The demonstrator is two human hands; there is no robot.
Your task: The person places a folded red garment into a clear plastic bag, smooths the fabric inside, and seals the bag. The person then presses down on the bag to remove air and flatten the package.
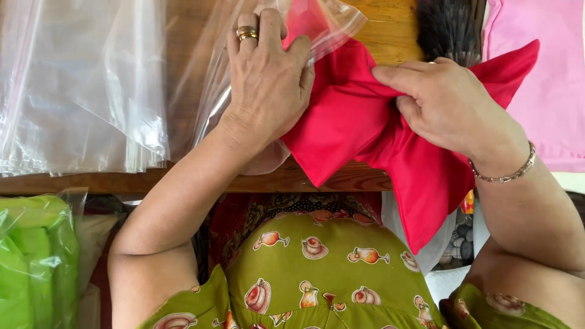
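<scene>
A folded red cloth (347,122) lies on the wooden table (378,30), its near end hanging over the table's front edge. Its far end sits inside the mouth of a clear plastic bag (332,21). My left hand (268,73), with rings on one finger, presses flat on the bag and the cloth's left side. My right hand (442,103), with a bracelet at the wrist, pinches the bunched middle of the red cloth.
A stack of clear plastic bags (79,85) covers the table's left part. A pink cloth (542,73) lies at the right, a dark furry thing (448,27) at the far edge. Bagged green cloth (30,256) sits low at the left.
</scene>
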